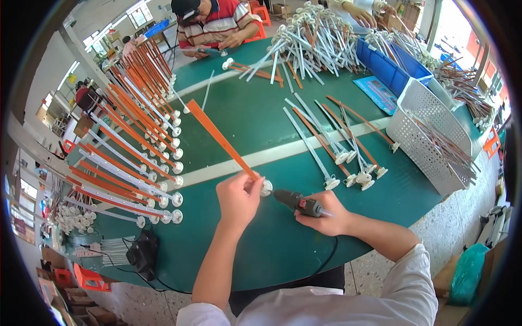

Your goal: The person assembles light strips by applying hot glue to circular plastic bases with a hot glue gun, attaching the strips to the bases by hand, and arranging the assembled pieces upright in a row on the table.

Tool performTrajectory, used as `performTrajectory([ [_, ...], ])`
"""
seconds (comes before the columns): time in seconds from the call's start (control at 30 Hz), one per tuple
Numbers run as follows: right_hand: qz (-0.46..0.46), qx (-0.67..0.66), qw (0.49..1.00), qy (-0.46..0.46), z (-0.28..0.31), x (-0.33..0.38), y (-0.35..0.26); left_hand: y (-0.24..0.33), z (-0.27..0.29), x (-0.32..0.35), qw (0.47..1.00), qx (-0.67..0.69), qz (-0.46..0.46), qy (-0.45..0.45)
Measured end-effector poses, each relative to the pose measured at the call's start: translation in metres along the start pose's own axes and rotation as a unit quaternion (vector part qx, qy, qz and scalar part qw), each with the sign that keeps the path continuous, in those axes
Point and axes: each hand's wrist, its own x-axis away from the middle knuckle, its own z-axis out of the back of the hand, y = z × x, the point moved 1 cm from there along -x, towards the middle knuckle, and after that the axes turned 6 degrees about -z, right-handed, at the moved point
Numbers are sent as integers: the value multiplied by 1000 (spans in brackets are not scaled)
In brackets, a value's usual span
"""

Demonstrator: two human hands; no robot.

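Head view: the left hand [237,196] pinched the orange strip [220,137] at its white round cap [266,188] — strip running up-left, away from the grip. The right hand [325,213], closed around the electric screwdriver [298,202], lay just right of the cap, tip pointing left.

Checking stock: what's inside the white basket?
The white basket holds a bundle of thin brown and white strips, some poking over its rim. Its walls hide the bottom.
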Motion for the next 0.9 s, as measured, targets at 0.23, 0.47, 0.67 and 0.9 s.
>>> performTrajectory([
  [0.23,37,31,998,44,3,-1,-13,4,-2,-8,999,-44,-1,-15],
  [0.47,24,19,999,29,-1,-8,-3,-6,-5,-10,999,-23,26,-28],
  [0.67,19,30,999,26,-4,-7,-7,-1,-2,-9,998,-15,53,-44],
  [0.9,26,44,998,38,-7,-9,-9,1,-2,-11,997,-15,60,-45],
])
